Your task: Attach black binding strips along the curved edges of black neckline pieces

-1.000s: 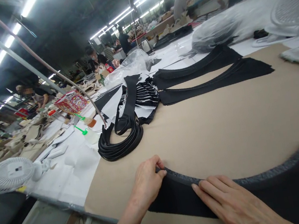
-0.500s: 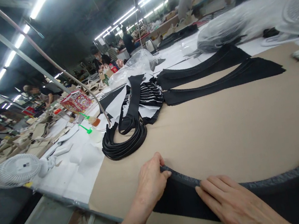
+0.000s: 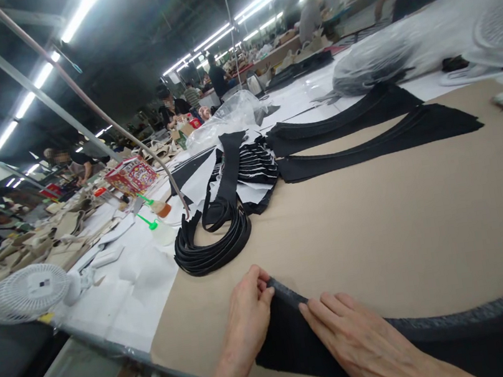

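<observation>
A long curved piece of black fabric [image 3: 298,342] lies along the near side of the tan board on the table, a grey, rough-looking strip running along its upper edge. My left hand [image 3: 249,315] pinches the left end of that edge between thumb and fingers. Just right of it, my right hand [image 3: 353,334] rests palm down with its fingers stretched over the edge, pressing on the fabric. Its thumb is hard to make out. The right end of the piece curves up at the frame's right side, partly blurred.
Two curved black pieces [image 3: 376,138] lie farther back on the tan board [image 3: 401,210]. Looped black strips [image 3: 212,244] sit left of them. Green-tipped bottles [image 3: 161,230], a white fan [image 3: 30,291] and plastic wrapping [image 3: 231,116] stand around. People work in the background.
My right hand has slid left along the fabric's edge, closer to my left hand. My left hand has shifted slightly left and still pinches the end.
</observation>
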`<state>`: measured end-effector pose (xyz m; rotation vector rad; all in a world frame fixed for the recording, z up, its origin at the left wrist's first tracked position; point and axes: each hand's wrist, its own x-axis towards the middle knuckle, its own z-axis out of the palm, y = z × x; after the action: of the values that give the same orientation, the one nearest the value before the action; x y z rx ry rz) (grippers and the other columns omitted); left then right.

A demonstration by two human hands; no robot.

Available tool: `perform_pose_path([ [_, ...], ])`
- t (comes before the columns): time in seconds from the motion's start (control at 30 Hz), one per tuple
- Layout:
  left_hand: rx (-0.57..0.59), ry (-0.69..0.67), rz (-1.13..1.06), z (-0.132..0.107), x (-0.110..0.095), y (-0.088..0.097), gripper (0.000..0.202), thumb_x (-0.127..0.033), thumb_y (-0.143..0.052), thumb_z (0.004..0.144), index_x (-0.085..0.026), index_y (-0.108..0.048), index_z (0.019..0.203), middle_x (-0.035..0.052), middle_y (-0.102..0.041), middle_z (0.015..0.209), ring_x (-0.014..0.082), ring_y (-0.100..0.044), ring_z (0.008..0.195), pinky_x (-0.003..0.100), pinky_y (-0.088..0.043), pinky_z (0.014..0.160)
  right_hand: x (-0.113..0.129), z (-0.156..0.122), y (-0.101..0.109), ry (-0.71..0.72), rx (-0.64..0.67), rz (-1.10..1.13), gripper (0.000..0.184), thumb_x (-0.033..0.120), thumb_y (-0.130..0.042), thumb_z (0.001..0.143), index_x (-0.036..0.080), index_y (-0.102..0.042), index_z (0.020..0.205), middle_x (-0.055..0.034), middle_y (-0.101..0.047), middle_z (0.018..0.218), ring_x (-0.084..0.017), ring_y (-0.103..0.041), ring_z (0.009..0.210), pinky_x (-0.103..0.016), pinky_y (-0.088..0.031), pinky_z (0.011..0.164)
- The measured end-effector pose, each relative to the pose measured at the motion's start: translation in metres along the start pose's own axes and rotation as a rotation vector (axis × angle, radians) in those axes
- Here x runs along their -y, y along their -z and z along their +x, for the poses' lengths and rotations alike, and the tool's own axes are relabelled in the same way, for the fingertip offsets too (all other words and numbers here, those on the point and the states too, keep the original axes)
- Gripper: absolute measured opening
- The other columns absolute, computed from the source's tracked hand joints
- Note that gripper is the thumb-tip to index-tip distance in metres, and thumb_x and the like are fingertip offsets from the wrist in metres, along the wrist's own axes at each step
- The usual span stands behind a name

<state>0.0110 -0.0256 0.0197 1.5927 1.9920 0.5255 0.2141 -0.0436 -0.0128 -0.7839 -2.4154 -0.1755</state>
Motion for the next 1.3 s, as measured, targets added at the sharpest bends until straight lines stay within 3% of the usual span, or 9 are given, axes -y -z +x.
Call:
perform_pose_path([
  [0.23,-0.027,0.023,-0.116,0.005,0.004,0.001,0.013,-0.009,-0.055,0.074,-0.019,-0.058,0.081,-0.0047,-0.055,0.068,0.0103,-0.051,0.064,0.022,-0.039,0.061,0.0,0.004,-0.001,0.007,0.039,-0.027,0.026,0.009,-0.046,0.075,0.019,-0.063,0.091,-0.0064,-0.063,0.087,-0.022,-0.056,0.077,-0.035,-0.049,0.071],
  [0.43,-0.044,0.03,-0.158,0.004,0.006,-0.002,0.012,-0.009,-0.056,0.075,-0.02,-0.058,0.079,-0.0056,-0.056,0.065,0.0093,-0.053,0.06,0.02,-0.04,0.058,-0.002,0.008,0.02,0.042,0.096,0.016,0.035,0.006,-0.043,0.082,0.019,-0.064,0.107,-0.0073,-0.065,0.096,-0.023,-0.057,0.086,-0.035,-0.049,0.078],
  [0.57,-0.045,0.044,-0.172,0.003,0.009,-0.004,0.012,-0.01,-0.055,0.076,-0.021,-0.058,0.082,-0.0064,-0.056,0.066,0.0079,-0.054,0.056,0.019,-0.04,0.055,0.001,0.0,-0.006,-0.01,0.1,0.052,0.033,0.008,-0.046,0.075,0.021,-0.066,0.097,-0.0087,-0.066,0.093,-0.025,-0.058,0.081,-0.039,-0.049,0.074],
  [0.7,-0.039,0.061,-0.163,0.003,0.009,-0.005,0.012,-0.011,-0.054,0.077,-0.021,-0.057,0.083,-0.0066,-0.056,0.068,0.0078,-0.056,0.054,0.018,-0.04,0.051,0.006,-0.012,-0.028,-0.037,0.051,0.078,0.046,0.008,-0.045,0.069,0.024,-0.064,0.108,-0.0083,-0.067,0.105,-0.029,-0.058,0.092,-0.042,-0.049,0.08],
  [0.83,-0.06,0.052,-0.112,0.006,0.009,-0.007,0.014,-0.01,-0.056,0.076,-0.022,-0.056,0.083,-0.0068,-0.056,0.066,0.0076,-0.055,0.053,0.018,-0.036,0.05,0.006,-0.014,-0.026,-0.034,0.047,0.082,0.053,0.009,-0.045,0.068,0.025,-0.062,0.115,-0.0085,-0.068,0.103,-0.03,-0.057,0.094,-0.044,-0.049,0.083],
  [1.0,-0.114,0.034,-0.029,0.007,0.008,-0.008,0.016,-0.007,-0.057,0.074,-0.022,-0.054,0.08,-0.007,-0.054,0.062,0.0087,-0.052,0.054,0.021,-0.032,0.054,0.005,-0.009,-0.019,-0.018,0.033,0.054,0.043,0.009,-0.047,0.066,0.023,-0.065,0.103,-0.0095,-0.066,0.1,-0.028,-0.057,0.086,-0.043,-0.048,0.082],
  [1.17,-0.179,-0.026,0.021,0.005,0.007,-0.009,0.019,-0.007,-0.061,0.073,-0.022,-0.051,0.08,-0.007,-0.051,0.06,0.0114,-0.05,0.057,0.023,-0.031,0.056,0.004,-0.005,-0.016,-0.01,0.029,-0.005,0.034,0.011,-0.048,0.069,0.024,-0.065,0.094,-0.0068,-0.066,0.096,-0.027,-0.055,0.084,-0.041,-0.048,0.08],
  [1.3,-0.23,-0.166,0.007,-0.003,0.012,-0.01,0.015,-0.008,-0.057,0.078,-0.021,-0.052,0.078,-0.0033,-0.054,0.073,0.0122,-0.052,0.066,0.024,-0.039,0.062,0.003,0.0,-0.01,0.004,-0.031,-0.047,0.034,0.011,-0.046,0.071,0.021,-0.065,0.098,-0.0062,-0.066,0.098,-0.025,-0.054,0.087,-0.041,-0.047,0.081],
])
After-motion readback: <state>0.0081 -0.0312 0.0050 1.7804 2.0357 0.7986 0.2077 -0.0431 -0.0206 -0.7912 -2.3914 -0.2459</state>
